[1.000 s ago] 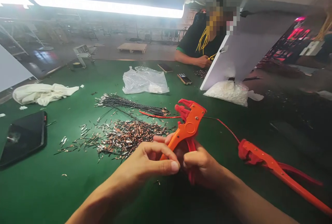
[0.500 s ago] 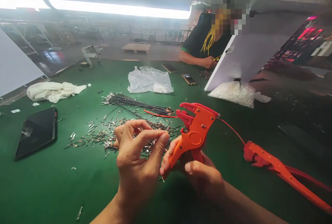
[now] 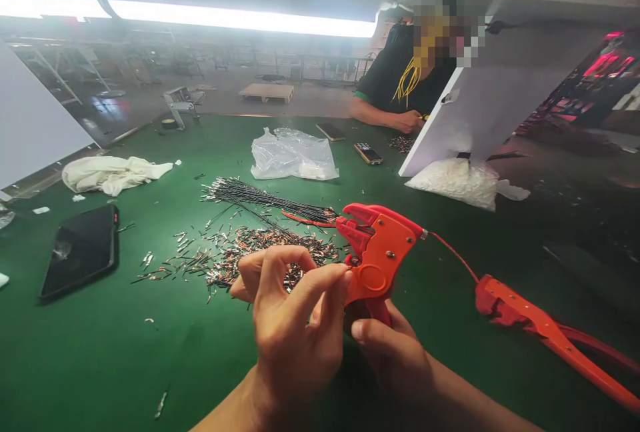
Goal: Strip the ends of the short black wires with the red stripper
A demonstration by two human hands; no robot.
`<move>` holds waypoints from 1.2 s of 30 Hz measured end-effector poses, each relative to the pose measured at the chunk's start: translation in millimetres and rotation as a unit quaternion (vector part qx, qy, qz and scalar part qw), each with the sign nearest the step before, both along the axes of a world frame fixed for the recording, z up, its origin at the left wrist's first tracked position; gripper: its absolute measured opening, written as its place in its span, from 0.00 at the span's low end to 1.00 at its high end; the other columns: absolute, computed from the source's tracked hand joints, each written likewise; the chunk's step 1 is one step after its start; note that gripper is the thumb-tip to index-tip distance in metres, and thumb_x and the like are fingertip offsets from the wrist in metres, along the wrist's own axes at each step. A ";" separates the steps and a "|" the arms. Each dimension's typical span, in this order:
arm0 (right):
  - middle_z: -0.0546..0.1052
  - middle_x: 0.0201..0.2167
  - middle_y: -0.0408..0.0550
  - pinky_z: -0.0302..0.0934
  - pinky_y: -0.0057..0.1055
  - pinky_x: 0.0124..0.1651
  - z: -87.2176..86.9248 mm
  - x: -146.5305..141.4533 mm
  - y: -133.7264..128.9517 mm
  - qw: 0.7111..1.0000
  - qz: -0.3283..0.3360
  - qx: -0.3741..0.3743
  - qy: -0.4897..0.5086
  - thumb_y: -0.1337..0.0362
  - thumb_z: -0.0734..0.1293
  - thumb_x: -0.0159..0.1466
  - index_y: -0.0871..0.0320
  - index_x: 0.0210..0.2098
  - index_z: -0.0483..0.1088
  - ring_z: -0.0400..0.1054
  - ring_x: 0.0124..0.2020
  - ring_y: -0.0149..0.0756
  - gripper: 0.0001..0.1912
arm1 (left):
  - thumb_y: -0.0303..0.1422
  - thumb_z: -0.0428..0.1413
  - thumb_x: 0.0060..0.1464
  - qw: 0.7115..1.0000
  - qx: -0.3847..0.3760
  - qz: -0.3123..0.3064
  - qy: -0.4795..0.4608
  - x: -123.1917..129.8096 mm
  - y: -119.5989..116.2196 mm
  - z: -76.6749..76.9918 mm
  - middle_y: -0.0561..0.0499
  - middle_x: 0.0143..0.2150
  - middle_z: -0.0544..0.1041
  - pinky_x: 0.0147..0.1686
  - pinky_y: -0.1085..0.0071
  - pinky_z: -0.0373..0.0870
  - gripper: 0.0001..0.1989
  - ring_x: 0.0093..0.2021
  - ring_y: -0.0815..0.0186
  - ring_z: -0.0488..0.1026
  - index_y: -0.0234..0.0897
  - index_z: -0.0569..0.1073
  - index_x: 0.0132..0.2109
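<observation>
My right hand (image 3: 390, 345) is wrapped around the handles of an orange and red wire stripper (image 3: 385, 252), its jaws pointing up and to the left. Thumb and forefinger of my left hand (image 3: 300, 312) are pinched together right beside the stripper's body; whatever is between them is too small to make out. Behind my left hand lies a pile of short black wire offcuts (image 3: 220, 265), some with copper showing. A bundle of long black wires (image 3: 265, 197) with metal ends rests beyond the pile, and a red wire (image 3: 305, 220) lies along it.
A second orange wire stripper (image 3: 530, 322) lies at right. On the left are a black phone (image 3: 83, 252) and a white cloth (image 3: 113, 175). Farther back are a plastic bag (image 3: 295, 155), two phones and a bag of white bits (image 3: 455, 182). A co-worker (image 3: 390, 79) sits behind a white panel (image 3: 500, 85).
My left hand has moved right, bringing its pinched fingertips against the stripper. The stripper's jaws look closer together than before. The view has shifted slightly.
</observation>
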State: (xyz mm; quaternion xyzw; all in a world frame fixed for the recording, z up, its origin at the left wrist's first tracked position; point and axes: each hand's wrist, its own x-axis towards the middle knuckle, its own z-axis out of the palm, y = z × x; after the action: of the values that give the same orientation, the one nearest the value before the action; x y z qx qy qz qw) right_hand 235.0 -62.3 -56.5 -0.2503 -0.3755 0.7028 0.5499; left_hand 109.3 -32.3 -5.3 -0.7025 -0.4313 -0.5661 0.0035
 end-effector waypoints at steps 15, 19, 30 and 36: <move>0.72 0.18 0.46 0.65 0.34 0.26 3.6 -5.1 -1.5 0.997 -0.024 -0.029 -0.074 0.50 0.67 0.62 0.58 0.30 0.73 0.68 0.20 0.37 0.16 | 0.19 0.58 0.50 0.999 -0.002 -0.016 0.052 -1.8 -4.2 -4.9 0.49 0.35 0.67 0.39 0.59 0.54 0.10 0.40 0.58 0.58 0.41 0.73 0.34; 0.68 0.12 0.42 0.59 0.27 0.15 2.5 -10.4 -1.4 0.993 -0.034 -0.083 -0.075 0.44 0.67 0.60 0.58 0.23 0.67 0.61 0.11 0.30 0.23 | 0.20 0.58 0.49 0.998 -0.008 -0.017 0.058 -2.4 -0.5 -4.9 0.49 0.35 0.67 0.39 0.59 0.54 0.09 0.40 0.58 0.59 0.40 0.72 0.32; 0.75 0.23 0.48 0.66 0.39 0.32 6.9 -7.1 -1.0 0.999 0.008 -0.036 -0.018 0.53 0.64 0.63 0.59 0.35 0.70 0.70 0.24 0.40 0.14 | 0.28 0.58 0.54 0.972 -0.177 -0.078 -0.130 -11.3 6.4 0.3 0.51 0.35 0.68 0.42 0.59 0.57 0.07 0.42 0.59 0.64 0.44 0.76 0.30; 0.76 0.27 0.50 0.64 0.38 0.34 3.6 -7.3 2.2 0.999 0.038 -0.015 0.016 0.57 0.64 0.62 0.61 0.38 0.69 0.72 0.27 0.41 0.13 | 0.35 0.60 0.52 0.916 -0.303 -0.112 -0.238 -26.8 21.7 7.8 0.52 0.35 0.70 0.45 0.57 0.59 0.06 0.43 0.58 0.65 0.45 0.76 0.27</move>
State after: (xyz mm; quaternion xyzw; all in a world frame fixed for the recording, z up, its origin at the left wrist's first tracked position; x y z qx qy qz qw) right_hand 227.7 -60.1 -52.8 -0.2327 -0.3656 0.7328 0.5246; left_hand 82.5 -10.6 2.4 -0.5580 -0.4885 -0.5558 -0.3757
